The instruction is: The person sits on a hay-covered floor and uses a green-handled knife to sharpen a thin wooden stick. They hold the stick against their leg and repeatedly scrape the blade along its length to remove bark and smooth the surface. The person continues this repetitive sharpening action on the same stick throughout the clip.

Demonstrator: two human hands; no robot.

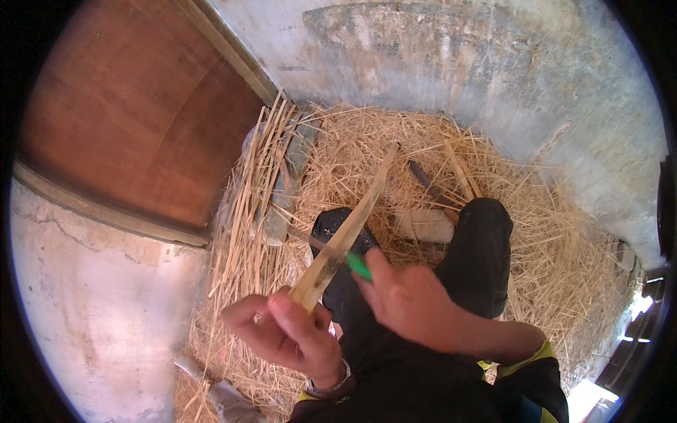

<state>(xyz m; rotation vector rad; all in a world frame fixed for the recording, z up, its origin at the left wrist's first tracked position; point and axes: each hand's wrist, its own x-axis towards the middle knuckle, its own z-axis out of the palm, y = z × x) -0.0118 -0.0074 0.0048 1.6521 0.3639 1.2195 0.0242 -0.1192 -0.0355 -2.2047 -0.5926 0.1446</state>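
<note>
My left hand [293, 335], closed, pinches the near end of a long, pale split-bamboo strip [363, 210] between thumb and fingers. The strip slants up and away to the right, tapering to its far tip, with dark marks on its surface. In my closed right hand [409, 296] is a knife with a green handle [358, 266]. Its blade [308, 240] lies crosswise at the strip, a little beyond my left hand, and its tip points left. Some of the blade is blurred. Both hands are above my dark-trousered legs [476, 257].
Pale shavings [557, 261] cover the floor around me. A bundle of thin strips [243, 197] lies at the left. Between my knees are a pale block [425, 225] and a dark, long tool [428, 185]. A stained wall [465, 56] and brown panel [141, 106] stand behind.
</note>
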